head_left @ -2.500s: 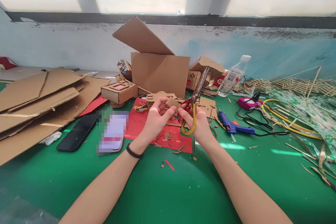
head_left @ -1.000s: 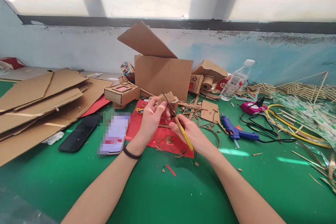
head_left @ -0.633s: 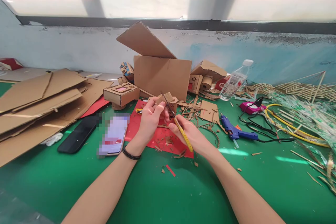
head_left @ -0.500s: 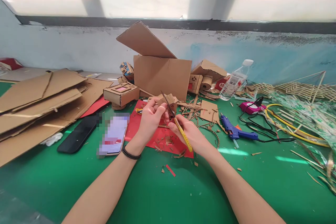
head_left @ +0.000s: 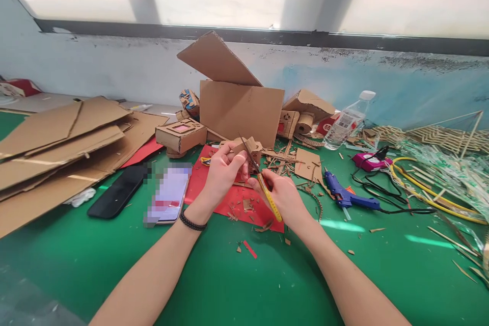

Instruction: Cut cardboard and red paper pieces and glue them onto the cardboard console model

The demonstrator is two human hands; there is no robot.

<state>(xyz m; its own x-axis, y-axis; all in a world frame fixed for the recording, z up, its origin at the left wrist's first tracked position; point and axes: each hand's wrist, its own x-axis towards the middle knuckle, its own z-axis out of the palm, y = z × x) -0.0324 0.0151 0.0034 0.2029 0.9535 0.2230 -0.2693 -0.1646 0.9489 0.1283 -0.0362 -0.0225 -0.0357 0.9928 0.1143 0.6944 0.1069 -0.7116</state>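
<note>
Several left fingers (head_left: 237, 161) pinch cardboard (head_left: 251, 144) while right fingers (head_left: 271, 177) grip scissors (head_left: 263, 182), now swung leftward.

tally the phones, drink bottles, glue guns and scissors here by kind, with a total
Phones: 2 (flat black phone, rectangular lit-screen phone)
Drink bottles: 1 (clear plastic bottle)
Glue guns: 1 (blue plastic glue gun)
Scissors: 1 pair (yellow-handled metal scissors)
Total: 5

Left hand (head_left: 224, 174): pinches a small cardboard piece (head_left: 240, 148)
Right hand (head_left: 284, 196): grips yellow-handled scissors (head_left: 271, 203), blades crossing the piece in view
Red sheet (head_left: 234, 197): under the hands on the green tabletop (head_left: 244, 285), strewn with scraps (head_left: 247, 205)
Left: stacked cardboard sheets (head_left: 57, 137), dark phone (head_left: 114, 196), lit phone (head_left: 171, 189)
Right: blue glue gun (head_left: 348, 196) near a magenta box (head_left: 369, 161)
Far: upright cardboard panel (head_left: 242, 112), tilted bottle (head_left: 346, 125)
</note>
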